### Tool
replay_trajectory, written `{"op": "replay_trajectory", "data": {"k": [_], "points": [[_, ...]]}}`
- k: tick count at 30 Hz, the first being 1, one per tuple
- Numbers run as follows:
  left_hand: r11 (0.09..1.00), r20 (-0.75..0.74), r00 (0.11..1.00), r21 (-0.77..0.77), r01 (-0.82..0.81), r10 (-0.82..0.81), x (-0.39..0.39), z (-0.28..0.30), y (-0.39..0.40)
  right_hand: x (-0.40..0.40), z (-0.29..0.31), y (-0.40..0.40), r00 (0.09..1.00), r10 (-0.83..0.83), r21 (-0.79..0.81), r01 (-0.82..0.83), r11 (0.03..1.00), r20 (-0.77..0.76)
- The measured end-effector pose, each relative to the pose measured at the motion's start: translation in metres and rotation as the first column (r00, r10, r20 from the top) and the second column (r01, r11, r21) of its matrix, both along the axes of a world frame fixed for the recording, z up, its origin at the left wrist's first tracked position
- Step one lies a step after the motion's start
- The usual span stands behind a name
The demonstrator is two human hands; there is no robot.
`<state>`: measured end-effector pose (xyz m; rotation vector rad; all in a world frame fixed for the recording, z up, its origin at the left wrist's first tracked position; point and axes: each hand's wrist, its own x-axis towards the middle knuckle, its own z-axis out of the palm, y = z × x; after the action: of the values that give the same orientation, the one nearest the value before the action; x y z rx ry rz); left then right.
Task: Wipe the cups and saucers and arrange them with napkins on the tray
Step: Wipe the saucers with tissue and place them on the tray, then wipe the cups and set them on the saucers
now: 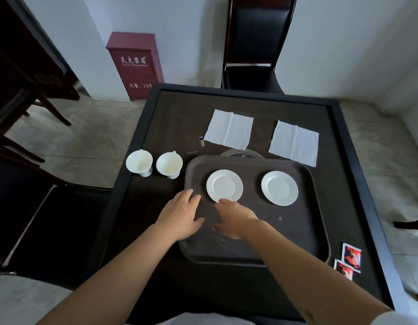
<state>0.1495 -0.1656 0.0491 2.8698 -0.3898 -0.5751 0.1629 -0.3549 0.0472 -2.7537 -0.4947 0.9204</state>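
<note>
Both bare forearms reach in from the near edge. Left hand (183, 213) lies flat, fingers straight, on the tray's (297, 231) left rim. Right hand (233, 218) has relaxed fingers, fingertips touching the near edge of the left saucer (224, 185); right saucer (279, 187) sits beside it on the tray. Two cups (154, 164) stand left of the tray, two napkins (262, 136) beyond it. A red box (135, 64) by the far wall reads "119" under Chinese characters.
</note>
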Motion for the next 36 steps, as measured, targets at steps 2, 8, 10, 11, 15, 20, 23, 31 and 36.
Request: {"op": "replay_trajectory", "data": {"k": [2,8,10,11,15,20,23,31,36], "points": [[1.000,-0.010,1.000,-0.002,-0.012,0.012,-0.011,0.008,0.009,-0.007,0.009,0.008,1.000,0.007,0.009,-0.007,1.000,0.005],[0.998,-0.041,0.997,-0.014,-0.059,0.058,-0.031,0.028,0.040,-0.017,0.025,0.037,0.998,0.062,-0.021,-0.062,0.998,-0.005],[0.997,-0.048,0.996,-0.012,-0.080,0.079,-0.035,0.033,0.051,-0.017,0.027,0.049,0.996,0.086,-0.027,-0.086,0.996,0.003],[0.996,-0.053,0.995,-0.005,-0.088,0.088,-0.036,0.035,0.057,-0.016,0.027,0.056,0.996,0.091,-0.024,-0.091,0.996,0.006],[0.992,-0.068,0.990,0.016,-0.124,0.125,-0.035,0.043,0.082,-0.010,0.030,0.089,0.992,0.128,-0.017,-0.128,0.992,-0.002],[0.989,-0.082,0.986,0.031,-0.143,0.145,-0.023,0.043,0.118,0.005,0.035,0.133,0.971,0.237,-0.024,-0.237,0.971,-0.021],[0.990,-0.065,0.988,0.025,-0.137,0.139,-0.009,0.044,0.141,0.019,0.036,0.158,0.967,0.252,-0.055,-0.253,0.966,-0.026],[0.991,-0.023,0.991,-0.023,-0.130,0.130,0.040,0.031,0.192,0.068,0.036,0.208,0.974,0.225,-0.060,-0.223,0.973,0.029],[0.982,0.038,0.986,-0.097,-0.160,0.164,0.079,0.018,0.208,0.100,0.031,0.229,0.979,0.169,-0.019,-0.168,0.986,0.117]]}}
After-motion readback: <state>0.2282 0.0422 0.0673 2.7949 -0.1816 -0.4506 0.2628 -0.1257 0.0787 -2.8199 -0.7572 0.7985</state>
